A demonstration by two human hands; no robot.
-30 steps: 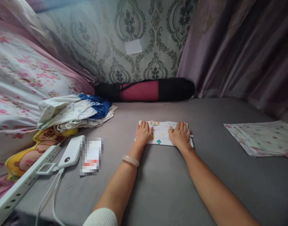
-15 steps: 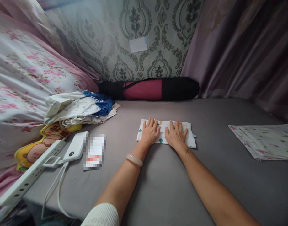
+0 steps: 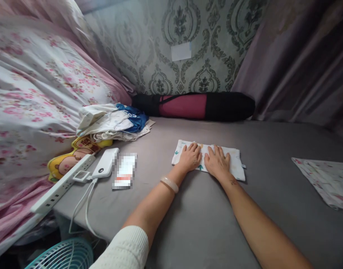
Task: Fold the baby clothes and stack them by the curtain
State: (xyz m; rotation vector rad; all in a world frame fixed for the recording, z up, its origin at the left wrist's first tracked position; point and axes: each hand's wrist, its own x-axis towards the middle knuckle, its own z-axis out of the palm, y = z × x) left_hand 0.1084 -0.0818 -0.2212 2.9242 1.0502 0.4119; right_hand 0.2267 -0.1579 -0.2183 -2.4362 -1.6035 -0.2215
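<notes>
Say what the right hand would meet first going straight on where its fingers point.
Beyond the folded cloth under it, the right hand would likely meet the black-and-maroon bag first, though the depth is hard to judge.

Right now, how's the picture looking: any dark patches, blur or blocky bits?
Head view: the right-hand curtain sinks into shadow, the floral curtain looks brighter; head view: outer edges look soft and stretched, while the left hand and right hand on the folded cloth are fairly clear; head view: blocky squares obscure an item beside the power bank.
</notes>
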